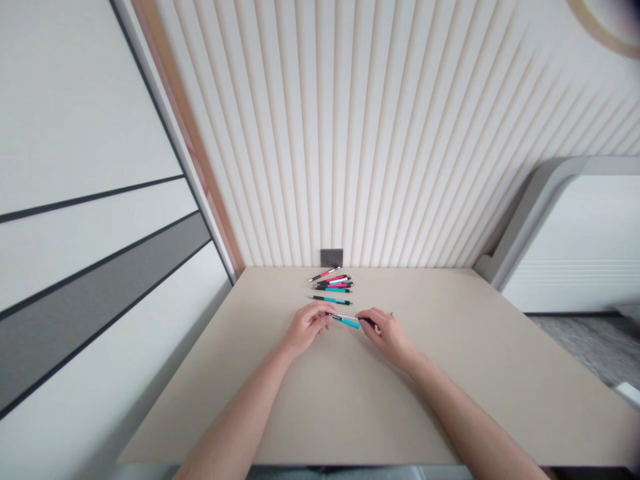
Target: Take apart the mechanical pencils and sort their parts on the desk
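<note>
My left hand (306,327) is closed on a turquoise pen barrel (351,323), whose turquoise end points right toward my other hand. My right hand (385,333) pinches a black pen part (369,322). Between the two hands runs a thin whitish stick (349,317), which looks like a pen refill; whether it sits inside either part is hidden by the fingers. Just beyond my hands lies a turquoise and black pen (332,301). Behind it several more pens lie in a loose pile, among them a red and black pen (324,274).
The beige table (430,413) stretches out on both sides of my arms. A dark wall socket (331,257) sits at its back edge, on a ribbed white wall (325,133). White panelling (65,107) stands at the left, a grey and white headboard (575,233) at the right.
</note>
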A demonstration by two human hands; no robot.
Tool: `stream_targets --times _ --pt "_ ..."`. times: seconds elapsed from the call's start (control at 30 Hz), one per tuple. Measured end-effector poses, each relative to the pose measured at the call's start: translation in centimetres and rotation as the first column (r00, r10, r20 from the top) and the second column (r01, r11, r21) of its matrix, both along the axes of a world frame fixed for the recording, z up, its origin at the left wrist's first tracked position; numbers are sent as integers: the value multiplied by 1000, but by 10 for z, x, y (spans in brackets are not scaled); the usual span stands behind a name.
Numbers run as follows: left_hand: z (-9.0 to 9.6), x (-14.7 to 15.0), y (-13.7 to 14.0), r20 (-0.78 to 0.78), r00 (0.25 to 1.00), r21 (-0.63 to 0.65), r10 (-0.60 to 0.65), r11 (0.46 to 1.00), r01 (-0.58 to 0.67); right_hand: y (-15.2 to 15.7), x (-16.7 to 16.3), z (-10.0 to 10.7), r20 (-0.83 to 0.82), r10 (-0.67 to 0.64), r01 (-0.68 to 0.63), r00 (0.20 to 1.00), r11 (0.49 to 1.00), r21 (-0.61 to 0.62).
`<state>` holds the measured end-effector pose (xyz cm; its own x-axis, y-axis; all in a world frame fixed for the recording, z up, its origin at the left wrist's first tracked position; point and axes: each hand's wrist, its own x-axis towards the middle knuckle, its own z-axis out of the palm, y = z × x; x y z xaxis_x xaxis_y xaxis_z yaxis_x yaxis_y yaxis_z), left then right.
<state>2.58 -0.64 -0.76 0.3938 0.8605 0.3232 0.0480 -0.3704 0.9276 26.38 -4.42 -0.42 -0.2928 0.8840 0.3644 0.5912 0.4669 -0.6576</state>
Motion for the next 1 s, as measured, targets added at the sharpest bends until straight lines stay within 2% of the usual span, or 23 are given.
stream_targets --times 0.13,0.3,0.6,0.8,1.0 --pt "-3 1 -3 -99 995 -14 -29 1000 28 -3 -4 1 6 30 -30 1000 999 -11" --pt "-2 -1 -2 -171 984 13 41 999 -39 -3 -3 1 18 22 -22 1000 1000 -10" --pt "6 -9 3 -61 990 0 125 992 -125 4 12 -1 42 -69 71 997 997 -34" --pt "9 -16 6 -57 981 9 184 983 -184 7 19 -8 154 -73 84 985 994 -68" --pt "6 -18 8 -75 981 10 180 984 -179 8 15 -17 243 -49 56 969 998 -22"
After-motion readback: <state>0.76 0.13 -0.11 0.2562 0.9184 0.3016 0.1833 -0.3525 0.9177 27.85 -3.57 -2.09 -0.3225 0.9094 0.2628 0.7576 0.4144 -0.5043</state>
